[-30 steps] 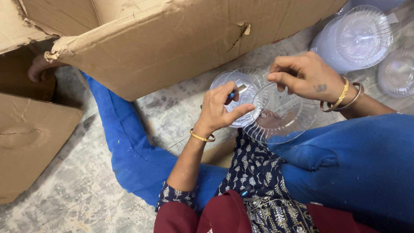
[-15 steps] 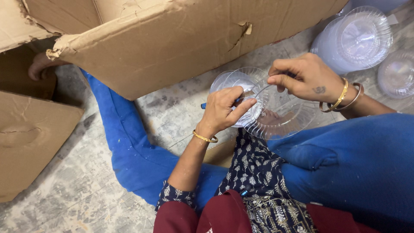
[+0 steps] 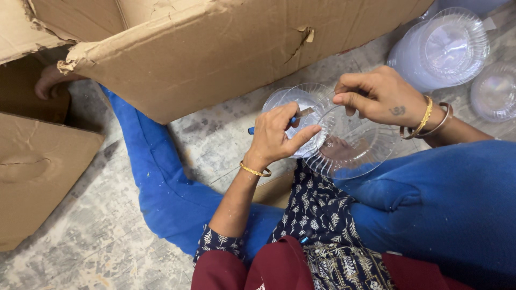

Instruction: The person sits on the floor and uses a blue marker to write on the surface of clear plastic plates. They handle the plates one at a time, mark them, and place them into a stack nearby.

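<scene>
- Left hand [image 3: 277, 137] curled around a blue-handled tool [image 3: 279, 124], probably a small knife; its blade tip lies against a clear ribbed plastic lid [image 3: 298, 102] just past the fingers.
- Right hand [image 3: 379, 96] pinches the rim of a clear ribbed plastic plate [image 3: 352, 153], which sits under that hand, over the lap.
- Torn cardboard box [image 3: 215, 48] beyond both hands.
- Stack of clear plates [image 3: 441, 48] past the right wrist.
- Speckled floor [image 3: 80, 236] below.

Around me a worn, mottled grey concrete floor [image 3: 97, 236] spreads beneath a big torn cardboard box [image 3: 215, 48], with flattened cardboard [image 3: 32, 172] to its left.
</scene>
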The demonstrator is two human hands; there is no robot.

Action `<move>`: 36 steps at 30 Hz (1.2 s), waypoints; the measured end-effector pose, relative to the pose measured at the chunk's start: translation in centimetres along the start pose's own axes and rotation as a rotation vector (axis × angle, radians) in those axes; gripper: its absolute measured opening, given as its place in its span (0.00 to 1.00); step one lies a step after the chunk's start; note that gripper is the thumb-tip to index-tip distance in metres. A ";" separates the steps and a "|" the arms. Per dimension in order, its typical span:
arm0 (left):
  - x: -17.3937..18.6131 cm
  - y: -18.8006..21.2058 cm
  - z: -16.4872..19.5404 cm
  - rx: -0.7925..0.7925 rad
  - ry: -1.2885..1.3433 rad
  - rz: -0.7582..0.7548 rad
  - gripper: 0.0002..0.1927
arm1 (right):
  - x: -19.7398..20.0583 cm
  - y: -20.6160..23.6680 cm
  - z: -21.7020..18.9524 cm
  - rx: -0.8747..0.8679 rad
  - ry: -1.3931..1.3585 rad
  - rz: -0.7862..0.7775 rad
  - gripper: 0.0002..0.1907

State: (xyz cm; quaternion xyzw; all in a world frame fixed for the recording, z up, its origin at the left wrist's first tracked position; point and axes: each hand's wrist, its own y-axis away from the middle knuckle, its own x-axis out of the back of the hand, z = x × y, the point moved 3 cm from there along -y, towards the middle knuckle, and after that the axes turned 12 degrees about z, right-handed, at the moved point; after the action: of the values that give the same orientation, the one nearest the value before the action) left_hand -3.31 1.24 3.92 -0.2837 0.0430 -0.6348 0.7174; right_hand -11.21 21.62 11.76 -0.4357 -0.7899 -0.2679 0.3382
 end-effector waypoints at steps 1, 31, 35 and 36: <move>0.0 0.0 0.1 -0.008 0.001 0.002 0.22 | 0.0 0.0 0.0 0.001 0.002 0.002 0.11; 1.6 0.4 -3.3 0.212 -0.136 0.211 0.21 | 5.3 0.7 8.2 -0.126 -0.339 0.288 0.09; 0.9 0.3 -3.3 0.218 -0.130 0.195 0.21 | 8.0 1.6 11.2 -0.186 -0.572 0.334 0.14; 0.8 0.3 -3.3 0.217 -0.123 0.192 0.21 | 8.2 1.9 11.7 -0.203 -0.608 0.338 0.15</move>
State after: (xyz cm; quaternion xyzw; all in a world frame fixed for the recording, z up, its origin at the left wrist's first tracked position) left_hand -4.25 -0.64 1.28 -0.2376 -0.0430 -0.5454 0.8027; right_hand -16.30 35.06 10.92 -0.6513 -0.7406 -0.1433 0.0823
